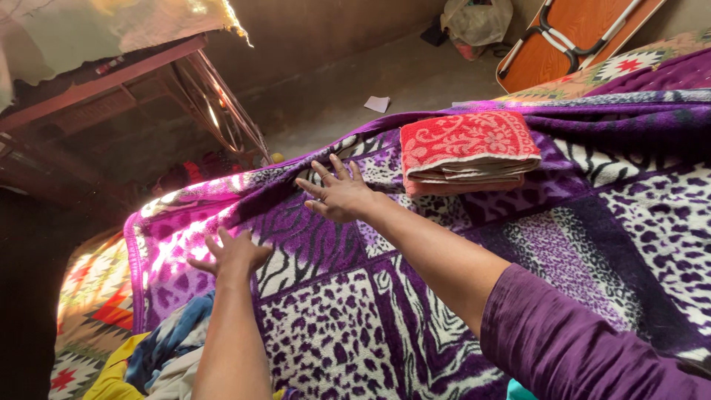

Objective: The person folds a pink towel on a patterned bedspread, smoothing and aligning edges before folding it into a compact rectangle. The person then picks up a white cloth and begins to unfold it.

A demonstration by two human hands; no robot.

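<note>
Purple blanket [474, 296], patterned with zebra stripes and leopard spots, covers most of the bed, its long edge running from the lower left up toward the upper right. At the far left a quilt [92, 296] in orange, green and white shows under the blanket's edge, and a heap of blue, yellow and white clothes [152, 359] lies at the bottom left, just beside the left forearm. Above these stands a dark wooden table [96, 96], its details hard to make out in the shade. The left hand [233, 255] lies flat on the blanket near its left border, fingers spread, gripping nothing. The right hand [339, 194] presses on the blanket further up, palm down, fingers fanned toward the far edge, also holding nothing. Right of it, a folded red towel [466, 152] with a white pattern sits on the blanket, near the hand but apart. A folding table [574, 33] leans at the upper right.
</note>
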